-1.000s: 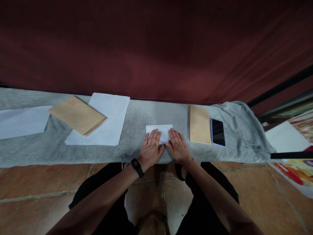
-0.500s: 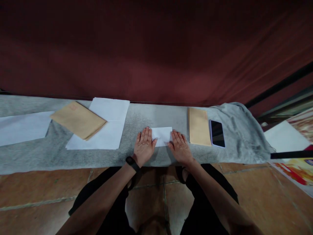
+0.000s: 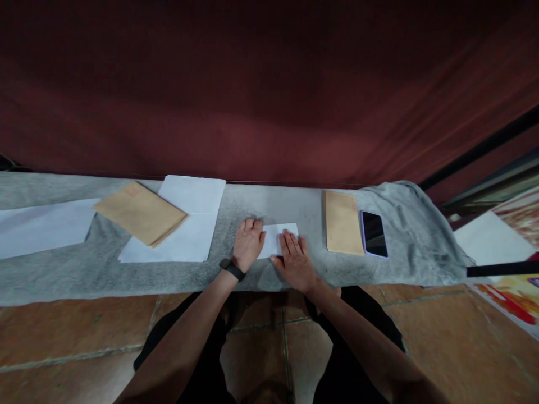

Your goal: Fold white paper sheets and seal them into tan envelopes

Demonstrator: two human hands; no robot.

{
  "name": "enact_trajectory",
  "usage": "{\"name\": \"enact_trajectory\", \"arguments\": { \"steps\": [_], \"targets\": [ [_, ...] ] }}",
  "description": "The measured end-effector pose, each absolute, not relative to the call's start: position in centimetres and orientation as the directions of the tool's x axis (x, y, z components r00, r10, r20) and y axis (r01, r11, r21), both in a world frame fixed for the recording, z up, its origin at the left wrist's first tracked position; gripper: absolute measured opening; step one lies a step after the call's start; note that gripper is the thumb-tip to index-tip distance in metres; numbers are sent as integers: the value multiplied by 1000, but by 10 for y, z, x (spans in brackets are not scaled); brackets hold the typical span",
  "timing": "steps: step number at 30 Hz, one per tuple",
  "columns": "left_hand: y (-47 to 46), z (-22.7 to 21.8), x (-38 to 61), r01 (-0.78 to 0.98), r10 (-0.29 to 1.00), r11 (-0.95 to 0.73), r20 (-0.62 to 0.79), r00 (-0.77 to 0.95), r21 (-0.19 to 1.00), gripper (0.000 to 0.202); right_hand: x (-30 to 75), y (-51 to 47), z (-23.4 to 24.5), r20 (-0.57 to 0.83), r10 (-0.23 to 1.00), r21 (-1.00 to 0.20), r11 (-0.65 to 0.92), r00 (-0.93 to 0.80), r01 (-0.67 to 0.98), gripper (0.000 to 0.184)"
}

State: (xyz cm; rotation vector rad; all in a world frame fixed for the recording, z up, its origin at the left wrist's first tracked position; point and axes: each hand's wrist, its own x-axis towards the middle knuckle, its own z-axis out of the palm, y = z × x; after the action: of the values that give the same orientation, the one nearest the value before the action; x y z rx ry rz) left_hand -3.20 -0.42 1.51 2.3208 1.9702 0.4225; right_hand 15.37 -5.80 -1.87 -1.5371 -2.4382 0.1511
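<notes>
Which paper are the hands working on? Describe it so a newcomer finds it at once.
On the long grey cloth below the dark red curtain, look at the middle. There the left hand and right hand touch a small white paper, just left of a tan envelope and a phone. It is much smaller than the white sheets farther left.

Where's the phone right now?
Head view, right side: the phone lies on the grey cloth, just right of the lone tan envelope, past the right hand.
</notes>
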Motion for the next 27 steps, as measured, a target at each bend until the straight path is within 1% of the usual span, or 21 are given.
{"name": "enact_trajectory", "arguments": {
  "steps": [3,6,10,12,15,20,27],
  "targets": [
    [-4,15,-31,959,979,-158,164,121,235,24,154,-58,-18,155,895,-235,446,-419,864,72],
    [-7,13,-23,948,976,-158,189,108,277,32,151,-55,-16,147,892,-244,451,-427,858,67],
    [-17,4,-4,891,948,-300,211,238,342,49,148,-49,-14,139,876,-223,483,-462,847,56],
    [-24,-2,4,879,941,-331,184,283,342,54,148,-46,-15,144,866,-189,499,-479,846,57],
    [-29,-7,6,897,948,-312,159,274,312,61,149,-41,-17,159,865,-160,498,-476,852,62],
    [-24,0,-7,929,959,-265,170,227,257,53,156,-36,-18,155,916,-209,397,-370,894,60],
    [-7,17,-21,955,976,-201,131,175,217,39,167,-39,-17,156,944,-218,319,-290,922,66]
  ]
}}
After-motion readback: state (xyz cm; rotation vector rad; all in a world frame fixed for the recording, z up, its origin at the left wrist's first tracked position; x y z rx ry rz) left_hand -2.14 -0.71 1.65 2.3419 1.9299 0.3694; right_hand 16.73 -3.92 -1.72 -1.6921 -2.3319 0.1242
